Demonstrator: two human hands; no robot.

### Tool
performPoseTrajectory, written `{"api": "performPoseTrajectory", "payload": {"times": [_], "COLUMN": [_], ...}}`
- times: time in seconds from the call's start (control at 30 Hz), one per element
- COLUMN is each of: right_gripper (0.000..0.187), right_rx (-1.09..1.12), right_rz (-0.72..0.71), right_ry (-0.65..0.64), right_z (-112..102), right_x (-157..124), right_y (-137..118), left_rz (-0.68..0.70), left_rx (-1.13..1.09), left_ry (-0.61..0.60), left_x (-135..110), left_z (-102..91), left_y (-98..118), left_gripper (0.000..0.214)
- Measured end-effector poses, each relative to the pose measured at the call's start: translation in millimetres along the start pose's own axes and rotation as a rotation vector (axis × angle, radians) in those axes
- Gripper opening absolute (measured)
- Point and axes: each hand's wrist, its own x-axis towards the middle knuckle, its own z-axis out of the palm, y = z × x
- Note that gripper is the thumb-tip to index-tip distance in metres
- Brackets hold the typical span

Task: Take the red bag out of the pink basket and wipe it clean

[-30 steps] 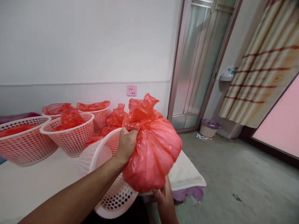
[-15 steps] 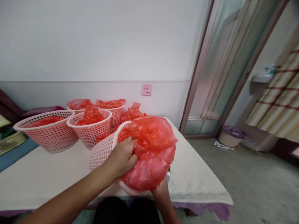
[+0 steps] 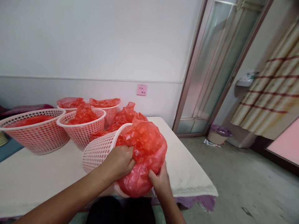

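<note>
Left hand (image 3: 120, 160) is clenched on a fistful of the red plastic bag (image 3: 146, 146) at centre frame. Right hand (image 3: 160, 180), just below and to the right, grips the bag's lower edge with curled fingers. The bag bulges from the mouth of a white basket (image 3: 98, 151), which is tipped on its side on the bench (image 3: 187, 168). Its base points toward the left of the frame and its mouth toward the right, with the long axis roughly level. By my reading the bag is only partly in, since most of it lies outside the rim. The upright baskets (image 3: 81, 130) at left have red bags sitting inside them.
</note>
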Motion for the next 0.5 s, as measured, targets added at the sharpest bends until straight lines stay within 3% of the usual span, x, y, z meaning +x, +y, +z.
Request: {"api": "performPoseTrajectory", "payload": {"times": [0.07,0.2,0.27,0.4,0.5], "right_gripper": [0.066,0.036,0.036,0.05,0.037], "right_rx": [0.047,0.276,0.384,0.56,0.501], "right_rz": [0.022,0.084,0.129,0.25,0.231], "right_ry": [-0.01,-0.15,-0.161,-0.161,-0.089], "right_z": [8.5,15.3,12.9,1.9,-9.2], "right_x": [4.2,3.4,0.2,-2.3,3.8], "right_y": [3.8,10.8,19.5,39.2,38.4], "left_rz": [0.006,0.092,0.155,0.267,0.257], "left_rx": [0.054,0.104,0.123,0.218,0.211], "left_ry": [0.015,0.056,0.106,0.351,0.438], "left_x": [-0.7,-9.3,-18.2,-37.8,-44.8], "left_z": [3.6,15.9,27.5,51.2,55.2], "left_y": [0.6,-6.4,-13.6,-27.3,-30.4], "left_gripper": [0.019,0.018,0.031,0.059,0.07]}}
